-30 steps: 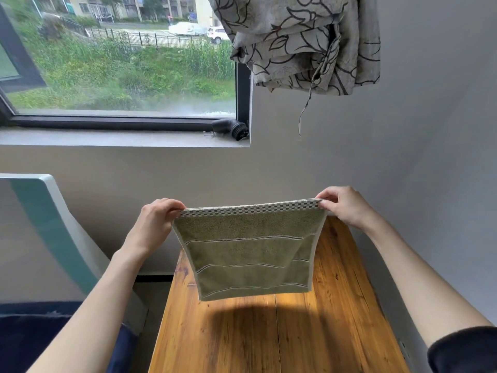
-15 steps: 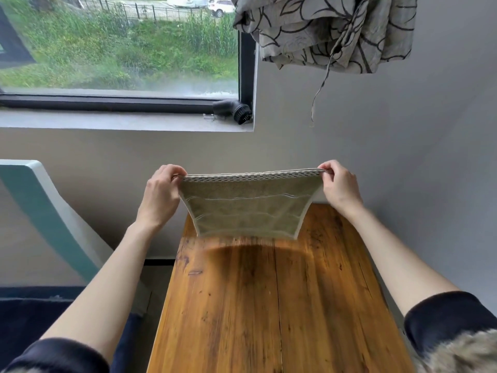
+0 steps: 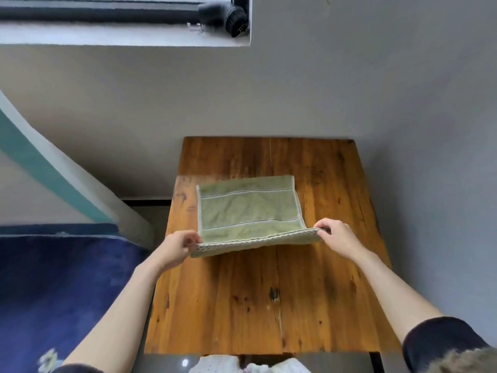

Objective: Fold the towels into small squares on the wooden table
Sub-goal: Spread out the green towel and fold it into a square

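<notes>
A green towel [image 3: 248, 211] with pale stripes and a checkered hem lies spread on the far half of the wooden table [image 3: 242, 305]. Its near hem is lifted slightly off the wood. My left hand [image 3: 177, 247] pinches the near left corner of the towel. My right hand [image 3: 337, 236] pinches the near right corner. The towel's far edge rests flat on the table.
The table stands against a grey wall. A blue mat [image 3: 67, 292] covers the floor at left, beside a white and teal slanted panel [image 3: 48, 170]. A black object [image 3: 224, 16] lies on the window sill. White cloth [image 3: 236, 366] shows below the table's near edge.
The towel hung in the air from both hands; now it has been lowered and laid onto the table, hem nearest me. My view has tilted down.
</notes>
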